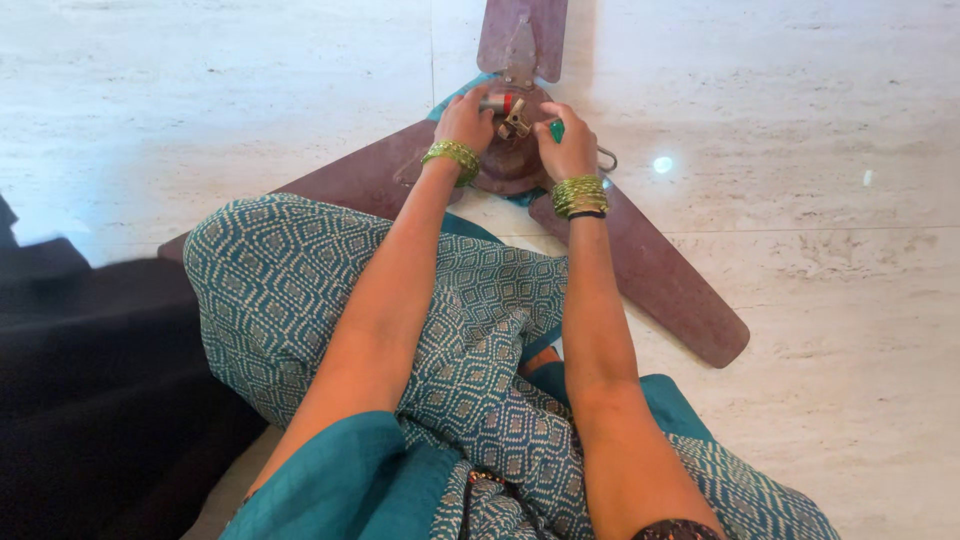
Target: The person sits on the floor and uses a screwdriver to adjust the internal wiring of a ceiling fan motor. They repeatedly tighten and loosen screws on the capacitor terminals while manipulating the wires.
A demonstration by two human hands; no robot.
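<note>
Top fan blade (522, 35) cut off by the upper edge; motor hub (510, 160) partly hidden under both hands.

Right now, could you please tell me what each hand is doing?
Left hand: closed on the fan hub, near its metal fitting.
Right hand: closed on a small green tool.

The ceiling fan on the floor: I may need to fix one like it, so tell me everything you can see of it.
The ceiling fan lies flat on a pale stone floor, off its mount. Three long, dull reddish-brown blades, seemingly metal, spread from a round hub of the same colour; one is partly hidden under patterned cloth. A short metal stem with a red band sticks out of the hub. The left hand rests on the hub beside the stem; the right hand touches its other side.
</note>
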